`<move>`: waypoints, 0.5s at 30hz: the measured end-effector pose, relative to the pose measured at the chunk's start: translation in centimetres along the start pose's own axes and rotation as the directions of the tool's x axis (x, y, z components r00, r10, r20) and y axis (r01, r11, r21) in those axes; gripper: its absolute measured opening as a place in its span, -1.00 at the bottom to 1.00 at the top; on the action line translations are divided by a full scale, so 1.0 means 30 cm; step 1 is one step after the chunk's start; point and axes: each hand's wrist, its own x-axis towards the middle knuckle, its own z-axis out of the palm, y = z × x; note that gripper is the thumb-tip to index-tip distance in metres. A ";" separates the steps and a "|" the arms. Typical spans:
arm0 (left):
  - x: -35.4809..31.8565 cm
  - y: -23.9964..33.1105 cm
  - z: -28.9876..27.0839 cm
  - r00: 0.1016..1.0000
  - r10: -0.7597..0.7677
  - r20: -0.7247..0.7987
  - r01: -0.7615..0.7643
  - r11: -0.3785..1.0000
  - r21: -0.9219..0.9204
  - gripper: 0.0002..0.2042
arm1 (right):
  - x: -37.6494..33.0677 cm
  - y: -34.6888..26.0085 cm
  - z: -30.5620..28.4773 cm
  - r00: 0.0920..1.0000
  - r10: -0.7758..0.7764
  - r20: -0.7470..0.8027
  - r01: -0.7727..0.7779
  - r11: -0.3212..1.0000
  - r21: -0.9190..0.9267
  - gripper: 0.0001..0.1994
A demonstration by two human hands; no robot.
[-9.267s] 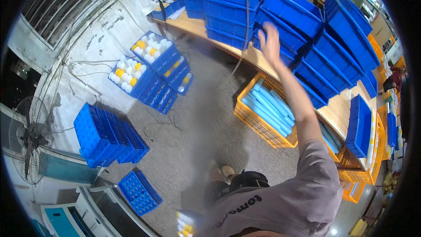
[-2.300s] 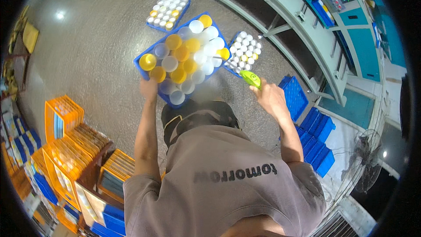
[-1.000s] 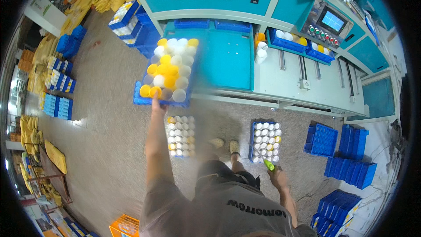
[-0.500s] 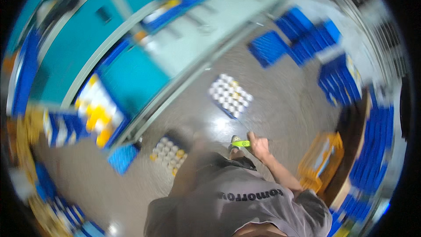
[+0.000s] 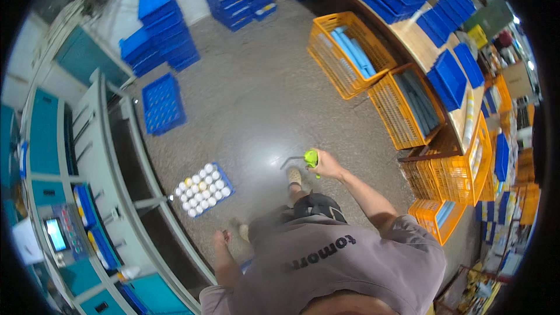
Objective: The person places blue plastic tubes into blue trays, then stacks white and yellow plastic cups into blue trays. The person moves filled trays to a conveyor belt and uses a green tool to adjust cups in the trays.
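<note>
In front of my body, my right hand (image 5: 328,164) is closed around a bright green tool (image 5: 311,158). A thin, bent grey rod (image 5: 293,160) sticks out of it to the left; its exact kind is unclear. My left hand (image 5: 221,237) hangs low at my left side with its fingers curled, and I see nothing in it. Just beyond the left hand, a blue tray (image 5: 231,177) lies on the floor. It is filled with rows of white round pieces (image 5: 204,191), a few of them yellow.
A pale machine frame (image 5: 140,157) with a control panel (image 5: 62,234) runs along the left. Further off stand an upright blue crate (image 5: 162,104) and stacked blue crates (image 5: 166,29). Orange baskets (image 5: 348,79) line the right, beside a wooden table (image 5: 434,52) bearing blue bins (image 5: 448,79).
My view has swung right, so the machine is now at the left and the orange baskets fill the right. My right hand keeps the green tool; my left arm has dropped to my side.
</note>
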 end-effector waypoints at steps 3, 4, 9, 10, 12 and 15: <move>-0.063 0.115 0.218 0.997 0.020 0.070 -0.023 0.999 0.036 -0.67 | 0.059 0.171 -0.203 0.987 0.157 0.027 -0.159 0.963 0.216 -0.75; -0.078 0.149 0.279 0.991 0.052 0.124 -0.060 0.996 0.060 -0.67 | 0.081 0.216 -0.250 0.979 0.206 0.008 -0.200 0.939 0.281 -0.76; -0.088 0.311 0.550 0.962 -0.023 0.271 -0.017 0.989 0.145 -0.57 | 0.283 0.365 -0.487 0.962 0.262 0.080 -0.271 0.867 0.419 -0.75; -0.063 0.342 0.599 0.958 -0.063 0.280 0.009 0.981 0.191 -0.55 | 0.341 0.379 -0.544 0.958 0.285 0.024 -0.272 0.880 0.390 -0.72; 0.024 0.454 0.684 0.954 -0.100 0.281 0.030 0.970 0.241 -0.49 | 0.481 0.397 -0.668 0.946 0.308 -0.096 -0.273 0.923 0.271 -0.67; 0.204 0.691 0.834 0.970 -0.084 0.227 0.023 0.965 0.260 -0.52 | 0.753 0.384 -0.890 0.854 0.159 -0.496 -0.355 0.875 -0.330 -0.44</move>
